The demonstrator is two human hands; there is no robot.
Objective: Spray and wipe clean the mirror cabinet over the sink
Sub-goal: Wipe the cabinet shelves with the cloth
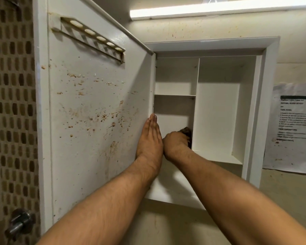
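Note:
The white wall cabinet stands open, its shelves bare. Its door swings out to the left, and the inner face carries many brown specks and smears. My left hand lies flat with straight fingers against the door's hinge edge. My right hand reaches into the lower left compartment and grips a dark brown cloth, pressed near the vertical divider. Most of the cloth is hidden behind my fingers. No spray bottle is in view.
A slotted holder rail is fixed high on the door. A lit tube lamp runs above the cabinet. A printed paper sheet hangs on the wall to the right. Mosaic tiles and a metal knob are at far left.

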